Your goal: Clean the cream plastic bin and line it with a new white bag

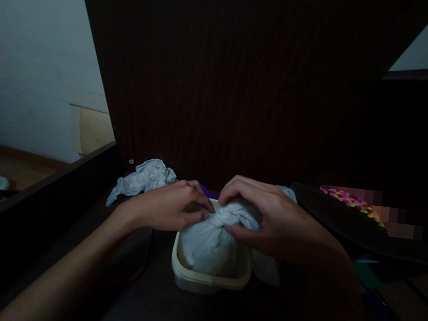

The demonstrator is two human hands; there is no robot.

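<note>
A white plastic bag (pixel 211 253), rounded and full, sits in a cream plastic tub (pixel 210 279) on the dark surface. Its neck is twisted into a knot at the top. My right hand (pixel 270 213) has its fingers and thumb curled around the gathered end of the bag. From the other side, my left hand (pixel 178 205) pinches at the bag just left of the knot, its fingertips partly hidden. What the bag contains cannot be seen.
Behind my left hand lies a crumpled, whitish plastic bag (pixel 144 177). A purple item (pixel 207 191) shows between my hands. A tall dark wooden panel (pixel 227 79) stands behind, and a raised edge (pixel 39 202) runs along the left. A bright patterned item (pixel 356 203) lies at right.
</note>
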